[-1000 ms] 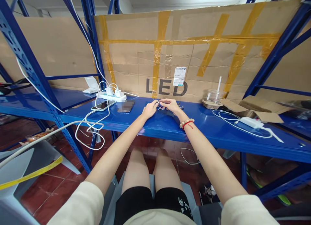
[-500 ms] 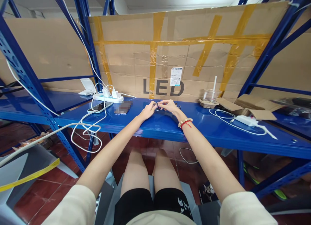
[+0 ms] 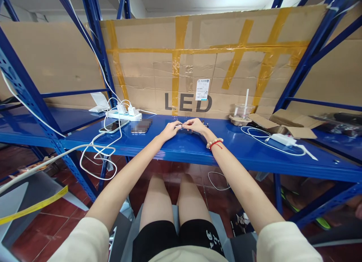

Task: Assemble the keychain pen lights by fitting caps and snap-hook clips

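Both arms reach out over a blue metal shelf (image 3: pixel 198 149). My left hand (image 3: pixel 169 129) and my right hand (image 3: pixel 197 125) meet near the back of the shelf, fingertips pinched together on a small thin item (image 3: pixel 181 125) too small to name. The right wrist carries a bead bracelet and a red string (image 3: pixel 215 143). A few tiny dark bits (image 3: pixel 206 124) lie on the shelf just right of my right hand.
Left of the hands lie a dark phone (image 3: pixel 141 126), a second phone (image 3: pixel 113 126) on a white cable and a white power strip (image 3: pixel 123 114). Right: a plastic cup with straw (image 3: pixel 242 112), a white charger with coiled cable (image 3: pixel 278 139), cardboard flaps (image 3: pixel 291 122). Taped "LED" cardboard (image 3: pixel 198 66) backs the shelf.
The head has turned a little, so the whole scene slid left in the view. Both hands stay together at the same spot, still pinching the small item.
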The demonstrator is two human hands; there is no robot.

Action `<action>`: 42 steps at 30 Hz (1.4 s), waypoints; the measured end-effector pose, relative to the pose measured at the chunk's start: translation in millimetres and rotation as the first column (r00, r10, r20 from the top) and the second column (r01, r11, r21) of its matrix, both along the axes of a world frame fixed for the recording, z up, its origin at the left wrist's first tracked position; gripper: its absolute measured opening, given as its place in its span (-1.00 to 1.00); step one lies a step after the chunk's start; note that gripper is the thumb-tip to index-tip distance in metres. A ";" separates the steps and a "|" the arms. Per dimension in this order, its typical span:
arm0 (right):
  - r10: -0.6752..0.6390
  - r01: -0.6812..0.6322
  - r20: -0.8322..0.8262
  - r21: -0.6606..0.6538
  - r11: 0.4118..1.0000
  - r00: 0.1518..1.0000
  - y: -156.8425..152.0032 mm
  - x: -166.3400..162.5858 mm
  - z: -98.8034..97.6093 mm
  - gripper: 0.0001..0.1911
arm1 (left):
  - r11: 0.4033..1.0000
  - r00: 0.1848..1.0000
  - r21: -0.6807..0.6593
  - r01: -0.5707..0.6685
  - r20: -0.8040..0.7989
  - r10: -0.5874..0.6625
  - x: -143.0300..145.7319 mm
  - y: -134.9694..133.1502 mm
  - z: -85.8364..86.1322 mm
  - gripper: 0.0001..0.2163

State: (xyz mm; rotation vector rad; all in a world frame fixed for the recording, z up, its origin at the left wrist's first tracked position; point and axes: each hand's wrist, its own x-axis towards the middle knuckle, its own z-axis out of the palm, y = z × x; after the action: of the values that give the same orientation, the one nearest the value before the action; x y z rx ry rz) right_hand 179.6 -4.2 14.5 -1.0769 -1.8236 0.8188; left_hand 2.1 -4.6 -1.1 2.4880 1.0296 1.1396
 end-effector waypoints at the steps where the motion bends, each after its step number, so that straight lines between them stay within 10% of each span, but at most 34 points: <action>1: -0.003 0.003 0.010 0.004 1.000 1.000 -1.1 0.0 0.6 -0.49 | 1.000 1.000 0.000 0.000 0.005 0.000 -0.2 -0.8 0.8 -0.77; 42: -0.059 0.059 0.007 -0.158 0.986 0.998 1.1 -6.1 1.0 -0.54 | 0.994 0.993 -0.029 -0.109 -0.059 0.107 0.8 -7.1 2.9 -0.77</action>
State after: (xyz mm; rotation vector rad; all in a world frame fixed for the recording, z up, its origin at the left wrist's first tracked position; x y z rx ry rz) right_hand 173.6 -3.1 15.5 -1.2268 -1.7428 0.9401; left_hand 2.8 -11.7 1.8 2.4806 1.2015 1.0776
